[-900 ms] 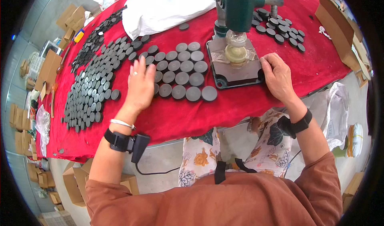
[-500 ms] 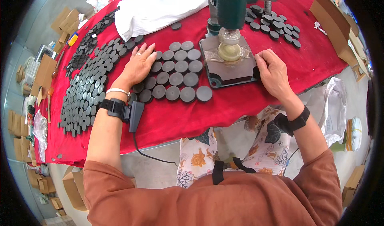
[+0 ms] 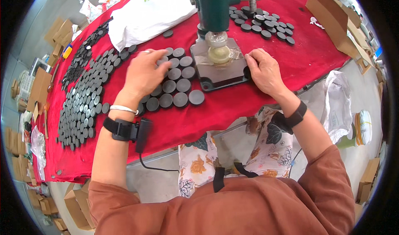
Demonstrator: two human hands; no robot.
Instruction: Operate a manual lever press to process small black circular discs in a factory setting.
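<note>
My left hand [image 3: 145, 72] lies over the left side of a block of dark grey round discs [image 3: 183, 85], set out in close rows on a red cloth. Its fingers are spread and a little blurred, and some discs are hidden under it. Beside the rows stands a green bench press [image 3: 213, 10] with a flat metal base plate [image 3: 226, 72]. Under its ram is a pale translucent round die [image 3: 219, 55]; no disc shows there. My right hand [image 3: 266, 73] is at the plate's right edge, fingers curled and thumb close to them; whatever is between them is hidden.
A large spread of discs [image 3: 83, 106] covers the left of the red cloth [image 3: 166, 131], with small black pieces [image 3: 77, 64] beyond. More discs [image 3: 270, 25] are heaped behind the press. A white bag [image 3: 149, 16] lies at the back, and a cardboard box [image 3: 328, 16] at the far right.
My left hand has lifted and turned slightly, with fingers now spread over the rows. My right hand stays by the plate's edge. The whole view has shifted, so the scene sits further left.
</note>
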